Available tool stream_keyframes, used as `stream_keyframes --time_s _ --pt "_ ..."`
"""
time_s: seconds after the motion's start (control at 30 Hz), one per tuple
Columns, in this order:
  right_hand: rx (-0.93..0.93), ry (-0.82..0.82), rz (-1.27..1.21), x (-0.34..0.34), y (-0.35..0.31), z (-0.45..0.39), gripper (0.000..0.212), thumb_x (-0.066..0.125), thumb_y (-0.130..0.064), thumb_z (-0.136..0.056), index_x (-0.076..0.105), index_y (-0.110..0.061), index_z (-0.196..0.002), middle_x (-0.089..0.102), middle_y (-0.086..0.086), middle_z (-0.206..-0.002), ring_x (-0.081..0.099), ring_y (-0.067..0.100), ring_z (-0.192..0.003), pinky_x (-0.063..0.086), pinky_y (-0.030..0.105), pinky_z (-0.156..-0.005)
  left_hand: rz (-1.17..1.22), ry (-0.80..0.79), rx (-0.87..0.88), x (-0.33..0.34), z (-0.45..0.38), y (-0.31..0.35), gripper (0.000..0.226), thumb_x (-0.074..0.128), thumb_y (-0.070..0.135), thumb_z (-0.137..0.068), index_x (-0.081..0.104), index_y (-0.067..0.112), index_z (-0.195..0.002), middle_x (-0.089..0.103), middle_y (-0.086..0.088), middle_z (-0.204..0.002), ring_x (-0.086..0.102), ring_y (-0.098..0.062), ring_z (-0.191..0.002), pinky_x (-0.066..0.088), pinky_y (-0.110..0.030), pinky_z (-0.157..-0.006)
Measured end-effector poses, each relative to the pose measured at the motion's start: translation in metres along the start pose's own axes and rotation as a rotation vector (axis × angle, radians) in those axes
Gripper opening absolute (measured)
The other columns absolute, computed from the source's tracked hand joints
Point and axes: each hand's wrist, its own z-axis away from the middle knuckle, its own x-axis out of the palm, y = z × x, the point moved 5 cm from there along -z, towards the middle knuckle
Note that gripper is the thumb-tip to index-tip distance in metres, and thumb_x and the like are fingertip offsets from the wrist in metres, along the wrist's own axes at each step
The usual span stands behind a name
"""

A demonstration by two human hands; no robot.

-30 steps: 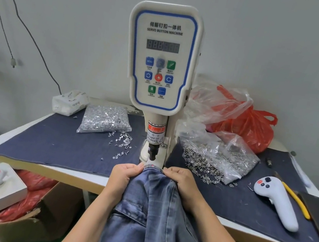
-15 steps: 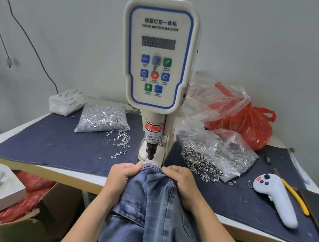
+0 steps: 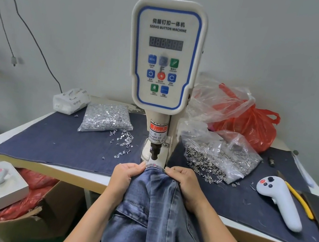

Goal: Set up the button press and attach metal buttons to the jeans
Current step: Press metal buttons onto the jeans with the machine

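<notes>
Head view: the jeans point(image 3: 158, 216) hang off the table's near edge point(image 3: 80, 177), their top edge bunched between both hands. The left hand point(image 3: 123, 175) pinches the fabric on one side, the right hand point(image 3: 182, 183) grips it on the other, with the waistband lying between the knuckles just below the press's dark punch point(image 3: 155, 150). Whether the cloth touches the die is hard to tell. Behind stands the button machine point(image 3: 164, 53), flanked by a bag of tacks point(image 3: 106, 117) and a bag of buttons point(image 3: 222, 155).
</notes>
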Motion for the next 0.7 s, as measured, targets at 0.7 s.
stream_keyframes --time_s 0.7 --pt "-0.058 0.047 0.031 0.005 -0.011 0.009 0.036 0.061 -0.005 -0.087 0.062 -0.012 -0.052 0.055 0.001 -0.053 0.048 0.008 -0.051 0.040 0.023 -0.057 -0.012 -0.007 0.055 0.007 0.014 0.008 0.027 0.065 0.018 -0.082 0.056 0.000 -0.063 0.052 -0.010 -0.063 0.044 -0.017 -0.055 0.038 -0.025 -0.053"
